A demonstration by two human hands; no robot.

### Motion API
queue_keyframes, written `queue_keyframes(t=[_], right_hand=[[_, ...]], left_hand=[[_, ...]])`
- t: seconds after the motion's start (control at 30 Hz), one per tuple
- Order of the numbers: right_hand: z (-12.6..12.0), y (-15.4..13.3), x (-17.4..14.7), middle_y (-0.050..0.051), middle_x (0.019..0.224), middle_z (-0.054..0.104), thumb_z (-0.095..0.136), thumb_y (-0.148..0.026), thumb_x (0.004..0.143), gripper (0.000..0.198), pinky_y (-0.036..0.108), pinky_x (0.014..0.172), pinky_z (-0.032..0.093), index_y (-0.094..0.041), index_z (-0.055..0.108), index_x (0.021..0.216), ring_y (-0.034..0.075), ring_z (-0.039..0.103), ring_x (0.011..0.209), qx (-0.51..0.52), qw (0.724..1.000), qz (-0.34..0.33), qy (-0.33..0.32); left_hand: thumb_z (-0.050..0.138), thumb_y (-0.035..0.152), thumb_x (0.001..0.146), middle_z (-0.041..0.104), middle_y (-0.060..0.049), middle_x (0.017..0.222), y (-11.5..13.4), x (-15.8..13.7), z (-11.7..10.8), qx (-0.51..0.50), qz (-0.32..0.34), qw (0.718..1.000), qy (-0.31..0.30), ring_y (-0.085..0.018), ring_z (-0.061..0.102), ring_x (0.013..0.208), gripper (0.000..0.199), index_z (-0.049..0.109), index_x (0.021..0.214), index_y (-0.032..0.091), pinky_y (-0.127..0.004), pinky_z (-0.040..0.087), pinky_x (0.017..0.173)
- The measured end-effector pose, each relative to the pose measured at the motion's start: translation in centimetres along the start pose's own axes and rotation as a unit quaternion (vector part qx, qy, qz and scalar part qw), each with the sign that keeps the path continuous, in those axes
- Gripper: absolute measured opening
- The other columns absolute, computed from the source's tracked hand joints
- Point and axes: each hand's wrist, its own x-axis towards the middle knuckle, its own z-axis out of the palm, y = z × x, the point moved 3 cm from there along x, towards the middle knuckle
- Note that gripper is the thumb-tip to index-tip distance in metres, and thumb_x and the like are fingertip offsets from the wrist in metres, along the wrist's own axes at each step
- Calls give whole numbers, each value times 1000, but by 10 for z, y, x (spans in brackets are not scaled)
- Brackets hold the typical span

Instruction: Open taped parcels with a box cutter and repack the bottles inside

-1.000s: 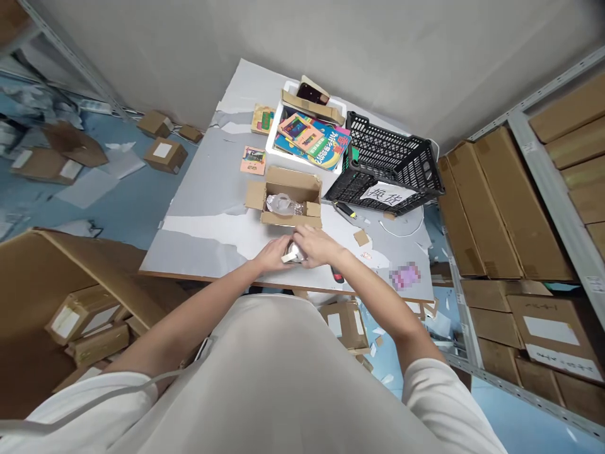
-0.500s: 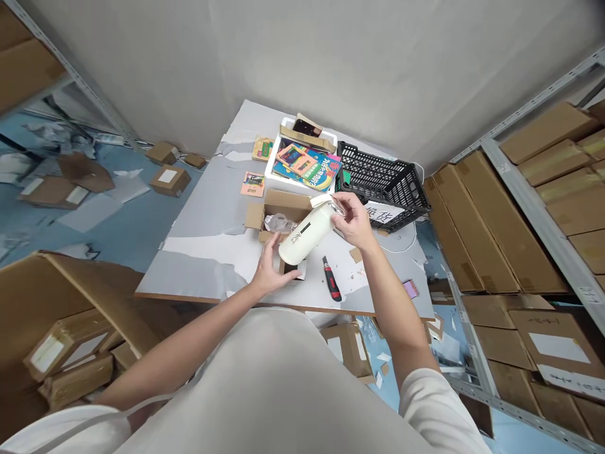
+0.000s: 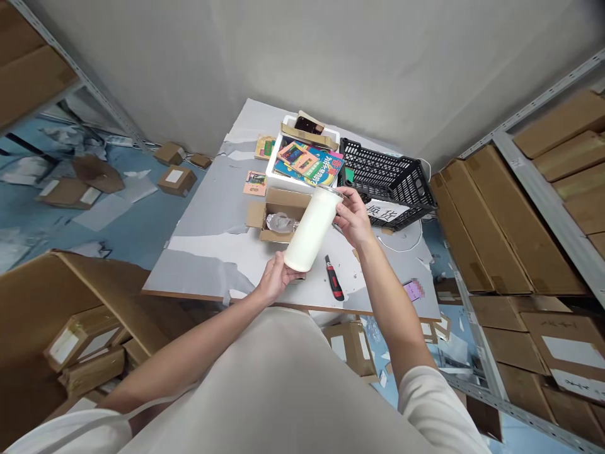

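A cream-white bottle [image 3: 312,230] is held tilted above the table, its blank side facing me and its upper end leaning away to the right. My right hand [image 3: 352,217] grips it near the top. At the lower end, my left hand [image 3: 276,277] is closed around the base, with some fingers hidden behind the bottle. Just behind is an open cardboard box [image 3: 286,198] with clear plastic wrapping [image 3: 280,222] inside. A red and black utility knife [image 3: 333,279] lies on the table to the right of the bottle's base.
Beyond the box, a white bin [image 3: 270,176] holds colourful books [image 3: 314,165] and a dark phone-like object. To its right stands a black plastic crate [image 3: 385,170]. Shelves of cartons [image 3: 510,221] flank the right side. A large open carton [image 3: 94,277] is at the lower left.
The bottle has been turned, so its printed lettering and the white piece at its top no longer show. My left hand has closed in on the base. The view has shifted slightly.
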Motion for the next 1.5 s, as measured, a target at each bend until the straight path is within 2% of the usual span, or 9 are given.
queue_keyframes(t=[0.23,0.3,0.43,0.67,0.87,0.97,1.1,1.23,1.5], right_hand=[[-8,9,-5,3,111,59,69,-59,70,52,31,72,53,-30,48,108,18,59,93,-25,999,-19,34],[-9,6,-7,5,114,58,68,-64,68,59,34,77,52,-29,48,112,20,59,98,-37,998,-42,29],[-4,-3,-11,7,122,55,61,-73,68,70,40,84,51,-29,45,120,24,57,107,-77,995,-63,-17],[6,-2,-11,5,124,56,63,-67,72,60,37,84,52,-32,44,116,22,56,109,-85,994,-62,6],[4,4,-10,6,122,56,68,-64,69,60,40,90,50,-29,47,113,23,55,110,-85,993,-67,45],[4,7,-11,5,120,56,70,-64,67,63,40,93,49,-28,48,113,23,54,111,-91,991,-74,58],[2,2,-15,6,129,50,67,-70,65,71,43,93,49,-31,48,121,26,50,119,-131,987,-92,13],[-2,-6,-18,6,133,50,58,-68,76,56,45,96,47,-29,53,116,26,47,124,-140,986,-95,-3],[-1,5,-16,4,122,61,63,-58,78,40,41,92,49,-28,57,104,22,56,112,-89,993,-74,31]], left_hand=[[75,56,67,39,-16,148,3,-3,5,45,71,996,21,-29,54,121,87,35,139,26,-45,50,94],[79,49,65,45,-14,143,3,-5,6,53,76,995,29,-28,57,117,87,34,136,28,-46,52,92],[57,70,75,62,-14,123,-1,-10,9,-12,18,1000,-22,-31,64,106,68,51,122,21,-50,52,90],[54,71,76,70,-20,104,-9,-13,8,-25,-19,999,32,-32,67,98,69,63,104,9,-49,51,88],[68,58,73,51,-16,138,-3,-14,9,14,32,999,32,-26,62,108,73,43,132,22,-45,53,88],[79,42,67,53,-13,135,-2,-15,9,69,58,995,48,-22,63,104,86,30,137,29,-43,53,89],[65,58,76,62,-12,121,-2,-19,8,35,41,998,12,-23,67,96,69,40,130,24,-46,51,91],[52,73,76,63,-19,121,-2,-24,6,-18,5,1000,-7,-28,67,97,78,48,129,16,-49,50,91],[58,63,79,51,-17,137,-8,-21,0,16,34,999,17,-30,57,116,69,48,131,19,-48,50,94]])
